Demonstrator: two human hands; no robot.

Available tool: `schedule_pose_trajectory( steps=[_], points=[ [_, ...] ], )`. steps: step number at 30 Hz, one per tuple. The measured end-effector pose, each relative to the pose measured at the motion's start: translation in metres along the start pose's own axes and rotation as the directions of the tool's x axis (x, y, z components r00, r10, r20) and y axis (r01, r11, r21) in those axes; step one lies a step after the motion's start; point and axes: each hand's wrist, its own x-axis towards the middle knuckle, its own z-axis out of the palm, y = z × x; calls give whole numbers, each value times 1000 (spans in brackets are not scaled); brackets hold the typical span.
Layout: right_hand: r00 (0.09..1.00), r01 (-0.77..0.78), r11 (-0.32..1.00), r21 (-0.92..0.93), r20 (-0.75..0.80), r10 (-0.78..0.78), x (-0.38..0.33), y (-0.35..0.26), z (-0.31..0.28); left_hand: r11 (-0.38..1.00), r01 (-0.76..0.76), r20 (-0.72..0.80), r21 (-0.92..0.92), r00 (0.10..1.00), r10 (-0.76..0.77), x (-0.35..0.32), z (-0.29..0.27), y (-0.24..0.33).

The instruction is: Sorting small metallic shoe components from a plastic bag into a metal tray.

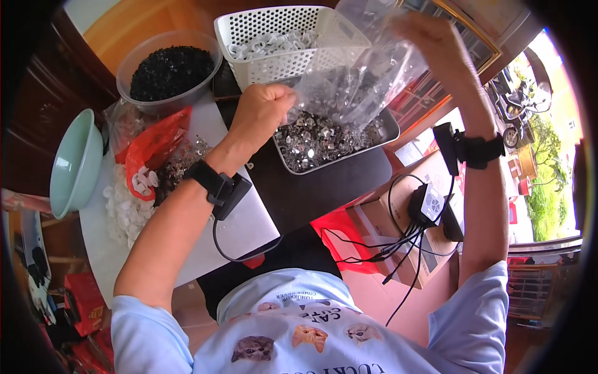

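A clear bag [358, 90] slants over the tray [391, 126] of metal parts [311, 146], held by 2 hands. The left hand [268, 103] pinches its left edge; the right hand [423, 31], blurred, is closed on its upper end. Whether the bag touches the parts, I cannot tell. Beyond the tray stands a white basket [265, 71]; leftward, 1 bowl [126, 68] of black pieces [171, 73] and 1 green basin [75, 165].

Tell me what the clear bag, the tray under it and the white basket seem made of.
Clear bag: thin, glossy plastic film, see-through and creased.
Tray: probably metal, from its smooth, silvery rim; plastic is possible.
White basket: likely moulded plastic, smooth, judging by its regular holes.
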Motion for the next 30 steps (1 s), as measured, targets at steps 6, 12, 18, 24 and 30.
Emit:
schedule_pose_trajectory(
  steps=[6, 12, 18, 24, 30],
  points=[
    [990, 66, 987, 150, -133, -46, -3, 7, 1, 999, 30, -19, -10, 999, -30, -2, 2, 5],
    [989, -144, 986, -82, -33, 141, -6, -14, -2, 1000, 19, 9, -6, 1000, -19, 0, 0, -1],
    [992, 55, 964, 260, -124, -23, -1, -12, 11, 998, 41, 30, 41, 999, -42, -3, -7, -5],
    [990, 51, 981, 186, -140, -25, -14, -20, 11, 968, 39, 222, 248, 970, -96, 3, -24, 8],
    [993, -42, 996, 83, -105, 51, -17, -36, 9, 842, -271, 123, 467, 962, 242, 22, -14, 22]
  ],
)
